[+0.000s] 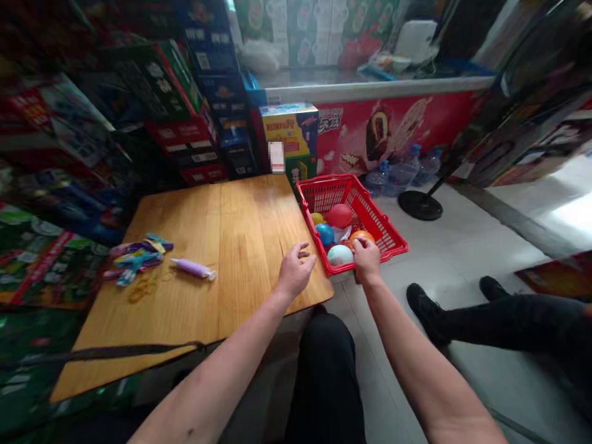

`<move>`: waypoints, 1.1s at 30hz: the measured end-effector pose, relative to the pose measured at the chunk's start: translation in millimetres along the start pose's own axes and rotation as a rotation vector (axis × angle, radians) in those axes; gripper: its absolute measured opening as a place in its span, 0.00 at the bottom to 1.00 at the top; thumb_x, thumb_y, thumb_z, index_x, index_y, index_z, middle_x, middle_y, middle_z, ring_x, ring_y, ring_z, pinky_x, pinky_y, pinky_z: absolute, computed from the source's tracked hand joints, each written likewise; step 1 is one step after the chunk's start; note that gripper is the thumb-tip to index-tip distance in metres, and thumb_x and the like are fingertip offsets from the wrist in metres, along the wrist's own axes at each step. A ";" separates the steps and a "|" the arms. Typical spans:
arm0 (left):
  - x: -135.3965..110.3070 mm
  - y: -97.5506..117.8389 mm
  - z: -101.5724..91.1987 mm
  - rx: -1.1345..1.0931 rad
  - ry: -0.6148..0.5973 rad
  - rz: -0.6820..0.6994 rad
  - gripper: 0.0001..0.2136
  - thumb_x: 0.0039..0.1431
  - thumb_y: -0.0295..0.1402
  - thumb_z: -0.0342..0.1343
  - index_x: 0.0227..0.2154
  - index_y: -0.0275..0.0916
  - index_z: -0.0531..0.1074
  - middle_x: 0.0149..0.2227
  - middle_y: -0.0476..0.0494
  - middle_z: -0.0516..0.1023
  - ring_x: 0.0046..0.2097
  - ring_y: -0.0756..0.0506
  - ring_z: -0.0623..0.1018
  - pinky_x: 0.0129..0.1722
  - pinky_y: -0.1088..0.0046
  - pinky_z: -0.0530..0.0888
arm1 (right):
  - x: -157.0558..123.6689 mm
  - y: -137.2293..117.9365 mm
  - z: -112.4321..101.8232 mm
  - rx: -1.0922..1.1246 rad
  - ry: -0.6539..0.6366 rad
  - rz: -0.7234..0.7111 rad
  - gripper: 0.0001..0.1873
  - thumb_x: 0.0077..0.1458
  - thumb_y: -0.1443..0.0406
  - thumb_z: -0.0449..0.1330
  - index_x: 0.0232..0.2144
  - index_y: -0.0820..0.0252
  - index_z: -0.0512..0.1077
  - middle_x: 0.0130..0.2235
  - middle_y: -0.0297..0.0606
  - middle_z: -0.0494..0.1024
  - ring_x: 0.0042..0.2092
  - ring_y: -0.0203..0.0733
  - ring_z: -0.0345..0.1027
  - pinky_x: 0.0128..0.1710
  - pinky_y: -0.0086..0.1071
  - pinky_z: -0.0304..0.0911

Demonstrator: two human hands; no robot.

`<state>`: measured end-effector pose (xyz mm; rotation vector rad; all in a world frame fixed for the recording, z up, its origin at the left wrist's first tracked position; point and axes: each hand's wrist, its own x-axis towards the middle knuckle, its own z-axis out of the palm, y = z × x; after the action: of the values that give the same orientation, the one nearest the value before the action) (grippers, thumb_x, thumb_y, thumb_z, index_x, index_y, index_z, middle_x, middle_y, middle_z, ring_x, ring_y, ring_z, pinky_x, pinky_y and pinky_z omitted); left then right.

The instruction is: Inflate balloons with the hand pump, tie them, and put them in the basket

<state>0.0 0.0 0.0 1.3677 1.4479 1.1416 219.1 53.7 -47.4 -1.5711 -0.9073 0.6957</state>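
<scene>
Likely the orange balloon point(362, 234) is light and pops easily; cup its sides. The right hand point(369, 255) is at it, grip unclear; the left hand point(296, 270) has fingers apart.

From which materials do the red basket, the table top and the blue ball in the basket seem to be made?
Red basket: probably moulded plastic, slightly glossy; its slotted walls are one even red.
Table top: wood or wood-look laminate, smooth with soft sheen; grain-like streaks show.
Blue ball: perhaps balloon rubber, smooth; it looks rounded and evenly coloured, but plastic remains possible.
</scene>
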 end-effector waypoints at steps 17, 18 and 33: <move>-146.6 -58.4 -189.4 0.134 0.322 -0.022 0.18 0.59 0.40 0.60 0.49 0.38 0.75 0.46 0.36 0.80 0.45 0.41 0.80 0.42 0.66 0.77 | -227.7 -45.4 28.6 -0.038 -0.452 -0.112 0.16 0.58 0.54 0.59 0.36 0.60 0.78 0.36 0.43 0.82 0.38 0.47 0.74 0.40 0.37 0.66; -151.9 -63.0 -205.0 0.145 0.344 -0.025 0.17 0.58 0.40 0.60 0.48 0.38 0.75 0.48 0.36 0.80 0.46 0.41 0.80 0.42 0.65 0.77 | -233.7 -44.9 30.0 -0.064 -0.461 -0.126 0.16 0.58 0.54 0.59 0.35 0.60 0.78 0.36 0.43 0.82 0.38 0.48 0.74 0.40 0.37 0.66; -131.6 -132.1 -392.5 0.275 0.669 -0.068 0.18 0.55 0.38 0.59 0.47 0.36 0.74 0.47 0.35 0.81 0.46 0.40 0.81 0.49 0.63 0.77 | -269.3 -70.3 91.5 -0.195 -0.639 -0.243 0.15 0.58 0.55 0.57 0.32 0.59 0.78 0.34 0.41 0.82 0.38 0.47 0.74 0.40 0.36 0.64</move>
<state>-402.5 -160.7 -31.7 1.1445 2.1729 1.4777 -11.7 -122.0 -6.5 -1.3831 -1.6491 0.9752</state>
